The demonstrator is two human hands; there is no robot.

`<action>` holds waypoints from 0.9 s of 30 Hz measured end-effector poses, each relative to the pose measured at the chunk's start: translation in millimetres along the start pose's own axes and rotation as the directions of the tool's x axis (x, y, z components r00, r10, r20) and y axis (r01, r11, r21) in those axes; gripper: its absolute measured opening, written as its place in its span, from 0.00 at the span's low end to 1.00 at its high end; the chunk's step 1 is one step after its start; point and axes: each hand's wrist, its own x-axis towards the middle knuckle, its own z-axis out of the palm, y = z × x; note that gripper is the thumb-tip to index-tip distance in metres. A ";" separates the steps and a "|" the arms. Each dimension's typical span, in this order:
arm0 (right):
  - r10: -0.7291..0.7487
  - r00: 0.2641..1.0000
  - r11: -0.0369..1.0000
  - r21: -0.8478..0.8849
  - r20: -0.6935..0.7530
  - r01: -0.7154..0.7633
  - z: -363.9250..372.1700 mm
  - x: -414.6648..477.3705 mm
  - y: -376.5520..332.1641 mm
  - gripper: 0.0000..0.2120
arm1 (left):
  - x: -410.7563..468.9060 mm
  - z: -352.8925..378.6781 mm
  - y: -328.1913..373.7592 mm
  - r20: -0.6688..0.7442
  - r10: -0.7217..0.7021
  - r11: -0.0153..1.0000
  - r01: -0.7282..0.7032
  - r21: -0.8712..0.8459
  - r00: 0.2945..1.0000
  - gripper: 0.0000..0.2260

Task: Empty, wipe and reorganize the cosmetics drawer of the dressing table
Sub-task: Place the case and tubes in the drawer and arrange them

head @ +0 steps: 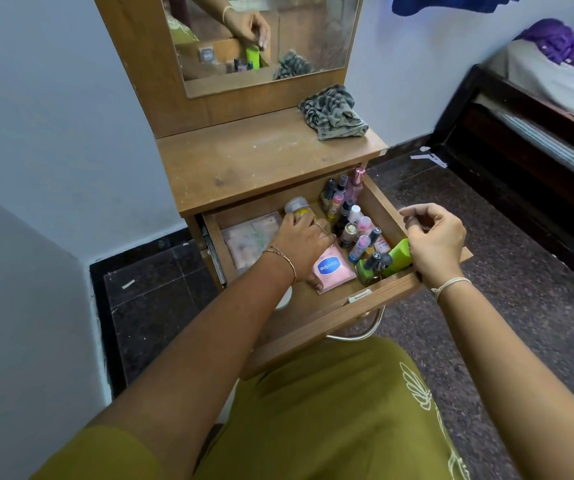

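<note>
The wooden drawer (375,301) of the dressing table is pulled out. Inside, several small cosmetic bottles (351,216) stand crowded on its right side, with a green bottle (398,256) and a pink Vaseline pouch (332,270) near the front. A pale flat packet (251,237) lies at the left. My left hand (301,242) is inside the drawer, shut on a yellow bottle with a grey cap (297,207). My right hand (432,239) hovers above the green bottle, fingers loosely curled, holding nothing I can see.
A patterned cloth (334,112) lies crumpled on the dressing table top (244,161) at the right. The mirror (261,36) stands behind. A dark bed frame (528,157) is close on the right, a white wall on the left.
</note>
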 end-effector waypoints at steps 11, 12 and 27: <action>-0.002 1.000 1.000 -0.031 0.003 0.002 1.7 -2.0 -1.4 0.10 | -28.2 -25.4 10.4 -0.104 -0.145 0.913 0.093 -0.397 0.984 0.21; -0.014 1.000 0.999 -0.046 0.002 0.014 2.3 -2.6 -1.1 0.10 | -35.7 -30.0 13.2 -0.103 -0.157 0.870 0.088 -0.485 0.982 0.17; -0.351 0.926 0.923 -0.113 0.140 0.368 -0.1 -18.9 -12.3 0.09 | -90.6 -49.1 46.8 0.038 -0.110 0.657 0.102 -0.747 0.993 0.18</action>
